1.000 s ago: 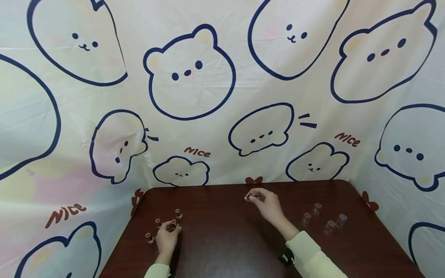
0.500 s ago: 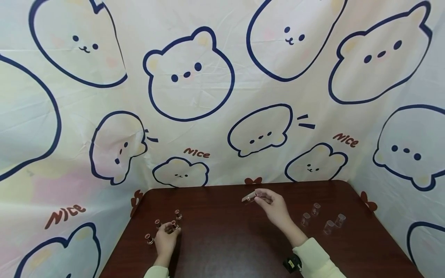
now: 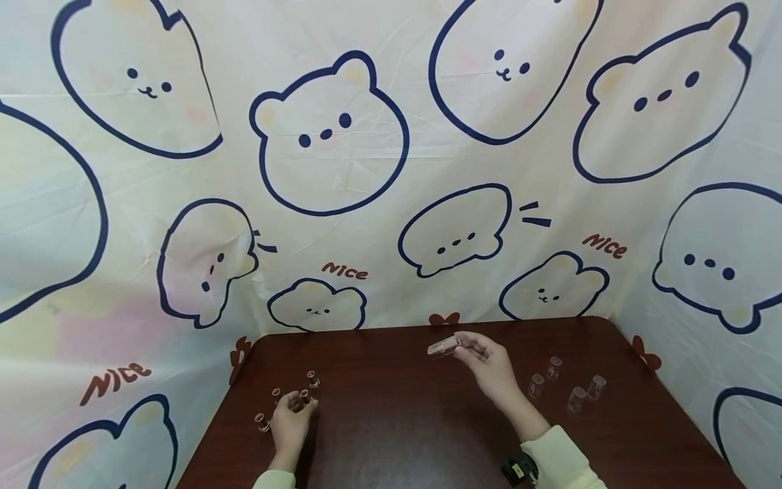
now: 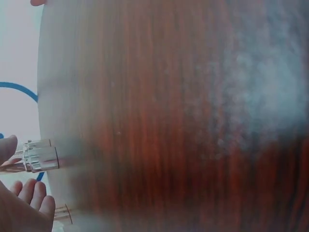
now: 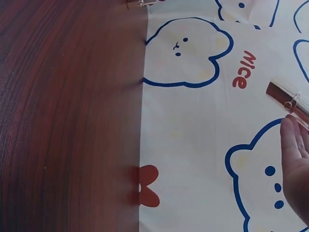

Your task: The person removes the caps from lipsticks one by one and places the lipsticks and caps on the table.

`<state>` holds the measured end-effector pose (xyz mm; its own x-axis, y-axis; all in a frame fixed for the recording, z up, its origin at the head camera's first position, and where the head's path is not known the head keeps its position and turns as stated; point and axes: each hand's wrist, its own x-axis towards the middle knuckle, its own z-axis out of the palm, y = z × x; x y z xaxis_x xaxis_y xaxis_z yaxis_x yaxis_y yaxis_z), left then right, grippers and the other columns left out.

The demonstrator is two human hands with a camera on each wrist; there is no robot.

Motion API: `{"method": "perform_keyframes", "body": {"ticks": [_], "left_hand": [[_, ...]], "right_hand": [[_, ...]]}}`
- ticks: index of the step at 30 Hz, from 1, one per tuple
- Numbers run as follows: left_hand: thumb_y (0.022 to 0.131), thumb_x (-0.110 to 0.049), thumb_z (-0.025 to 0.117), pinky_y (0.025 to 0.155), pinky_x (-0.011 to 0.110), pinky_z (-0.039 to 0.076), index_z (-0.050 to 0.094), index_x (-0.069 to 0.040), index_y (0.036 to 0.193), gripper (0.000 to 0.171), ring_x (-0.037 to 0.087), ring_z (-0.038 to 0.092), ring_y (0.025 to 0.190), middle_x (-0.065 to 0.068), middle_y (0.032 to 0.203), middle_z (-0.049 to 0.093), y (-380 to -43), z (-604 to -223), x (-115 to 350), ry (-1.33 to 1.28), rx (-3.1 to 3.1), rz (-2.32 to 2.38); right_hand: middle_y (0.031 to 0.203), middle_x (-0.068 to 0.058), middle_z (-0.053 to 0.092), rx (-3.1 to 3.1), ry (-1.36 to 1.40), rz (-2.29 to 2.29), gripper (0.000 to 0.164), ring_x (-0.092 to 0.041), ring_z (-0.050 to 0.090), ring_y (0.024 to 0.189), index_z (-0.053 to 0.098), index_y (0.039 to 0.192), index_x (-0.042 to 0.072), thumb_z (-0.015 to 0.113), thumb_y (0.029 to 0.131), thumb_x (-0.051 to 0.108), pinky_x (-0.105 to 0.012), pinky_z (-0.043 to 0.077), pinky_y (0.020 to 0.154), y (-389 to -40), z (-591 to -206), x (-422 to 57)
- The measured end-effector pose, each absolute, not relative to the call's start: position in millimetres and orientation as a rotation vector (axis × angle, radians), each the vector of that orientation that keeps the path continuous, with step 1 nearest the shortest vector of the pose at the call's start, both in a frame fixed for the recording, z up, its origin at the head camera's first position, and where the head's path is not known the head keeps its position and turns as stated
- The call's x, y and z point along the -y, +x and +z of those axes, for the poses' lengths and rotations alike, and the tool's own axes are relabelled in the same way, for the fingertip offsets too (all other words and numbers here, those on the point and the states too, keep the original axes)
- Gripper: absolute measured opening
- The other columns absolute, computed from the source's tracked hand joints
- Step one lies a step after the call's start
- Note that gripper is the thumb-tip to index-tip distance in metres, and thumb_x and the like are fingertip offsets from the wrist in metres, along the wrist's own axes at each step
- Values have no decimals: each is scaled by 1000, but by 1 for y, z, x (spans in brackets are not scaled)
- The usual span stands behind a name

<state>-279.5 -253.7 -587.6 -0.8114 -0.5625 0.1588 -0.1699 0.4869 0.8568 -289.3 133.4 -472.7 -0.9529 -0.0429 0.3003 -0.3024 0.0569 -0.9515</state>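
Note:
My right hand pinches a rose-gold lipstick tube above the far middle of the table, tilted nearly level. In the right wrist view, the lipstick tube shows a shiny gold end, with fingers close below it. My left hand rests low at the left among several upright lipstick bases, with wide clear feet and narrower gold tops. One base stands between its thumb and fingers. In the left wrist view, gaps show around that base; no grip on it is visible.
Several clear caps stand at the right of the brown table. Other lipstick bases stand left of and beyond the left hand. A printed cloth with bear outlines hangs around the table's back and sides.
My right hand has drifted right and turned, bringing the lipstick tube more fully into sight. The left hand and the standing pieces stay as they were; the head view shifts slightly.

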Motion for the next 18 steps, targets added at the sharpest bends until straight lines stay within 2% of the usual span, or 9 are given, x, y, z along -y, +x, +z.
{"method": "perform_keyframes", "body": {"ticks": [8, 18], "left_hand": [[79, -11, 77, 87, 55, 45, 56, 11, 121, 51, 45, 59, 105, 33, 115, 60, -278, -586, 254, 621, 2306, -1276], [80, -14, 78, 88, 55, 44, 55, 10, 124, 54, 45, 56, 109, 32, 120, 58, -277, -581, 254, 590, 2301, -1270]], "right_hand": [[115, -20, 63, 2015, 444, 2135, 37, -17, 67, 100, 58, 126, -4, 65, 93, 12, -31, 52, 85, -282, -466, -133], [112, -11, 65, 1843, 455, 2304, 40, -18, 67, 101, 52, 127, -11, 64, 94, 8, -35, 51, 87, -278, -461, -127]]}}
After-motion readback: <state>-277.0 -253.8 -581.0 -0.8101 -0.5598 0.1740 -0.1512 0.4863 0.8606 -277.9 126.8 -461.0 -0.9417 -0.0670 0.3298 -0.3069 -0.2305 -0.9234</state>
